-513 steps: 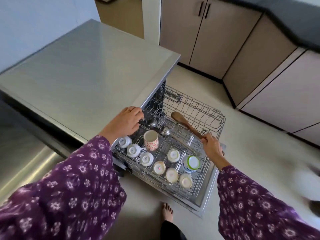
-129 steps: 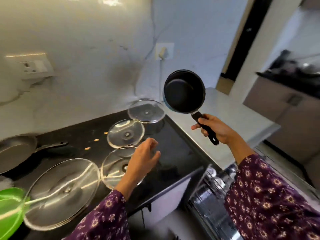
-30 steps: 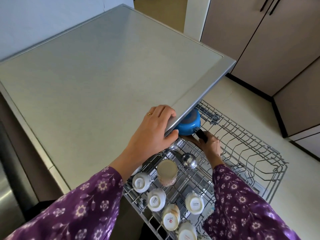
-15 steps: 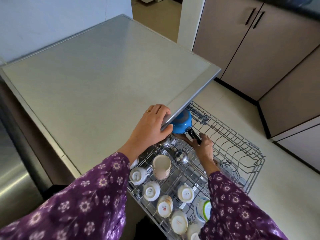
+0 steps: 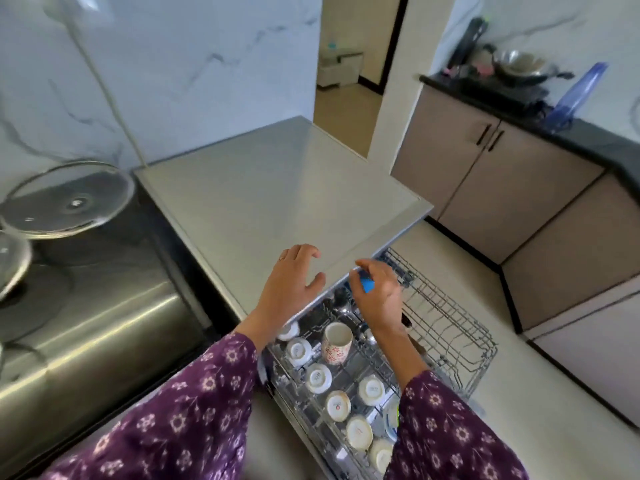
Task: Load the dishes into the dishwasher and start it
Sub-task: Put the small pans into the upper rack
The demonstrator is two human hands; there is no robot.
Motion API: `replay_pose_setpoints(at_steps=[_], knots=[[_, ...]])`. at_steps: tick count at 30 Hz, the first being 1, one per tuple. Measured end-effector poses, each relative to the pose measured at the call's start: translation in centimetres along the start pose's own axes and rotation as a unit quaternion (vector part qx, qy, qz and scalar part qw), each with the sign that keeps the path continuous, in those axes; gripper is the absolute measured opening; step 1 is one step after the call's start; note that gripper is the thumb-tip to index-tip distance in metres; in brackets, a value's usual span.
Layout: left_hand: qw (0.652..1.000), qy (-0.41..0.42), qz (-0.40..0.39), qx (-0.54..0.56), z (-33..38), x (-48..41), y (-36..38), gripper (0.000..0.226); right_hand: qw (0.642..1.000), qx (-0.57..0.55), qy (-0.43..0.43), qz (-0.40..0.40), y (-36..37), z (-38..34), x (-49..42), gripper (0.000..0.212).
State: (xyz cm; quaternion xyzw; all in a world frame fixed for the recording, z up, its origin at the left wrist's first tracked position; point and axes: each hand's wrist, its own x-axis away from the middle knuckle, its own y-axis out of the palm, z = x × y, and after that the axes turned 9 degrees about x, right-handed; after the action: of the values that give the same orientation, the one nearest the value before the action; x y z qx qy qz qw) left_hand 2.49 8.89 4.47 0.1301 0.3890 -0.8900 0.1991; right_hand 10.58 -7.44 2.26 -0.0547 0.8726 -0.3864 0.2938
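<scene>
A white marble wall (image 5: 194, 64) with grey veins fills the view from nine to twelve o'clock, and a white cord (image 5: 104, 84) runs down it at eleven o'clock. At twelve o'clock a doorway (image 5: 353, 98) opens on a further room, where a small white table (image 5: 341, 69) stands. Beige cabinets (image 5: 485, 188) with two dark handles (image 5: 490, 136) run from two to four o'clock under a black countertop (image 5: 606, 143). On that countertop at one o'clock sits a metal pan (image 5: 519, 64), with a tilted blue translucent thing (image 5: 578, 95) near it. Pale floor (image 5: 519, 341) lies at four o'clock. A shiny steel front (image 5: 104, 323) shows at eight o'clock.
</scene>
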Motion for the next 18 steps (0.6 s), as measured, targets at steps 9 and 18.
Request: replay_pose_setpoints(at_steps=[9, 18], knots=[[0.981, -0.135, 0.135, -0.024, -4.0, 9.4, -19.5, 0.032, 0.979, -0.121, -0.151, -0.058, 1.2, -22.8, -1.7, 0.012], [0.938, -0.210, 0.248, -0.118, -11.8, 23.7, -39.1, 0.031, 0.932, -0.156, -0.251, -0.209, 9.8, -44.9, 4.5, 0.010]])
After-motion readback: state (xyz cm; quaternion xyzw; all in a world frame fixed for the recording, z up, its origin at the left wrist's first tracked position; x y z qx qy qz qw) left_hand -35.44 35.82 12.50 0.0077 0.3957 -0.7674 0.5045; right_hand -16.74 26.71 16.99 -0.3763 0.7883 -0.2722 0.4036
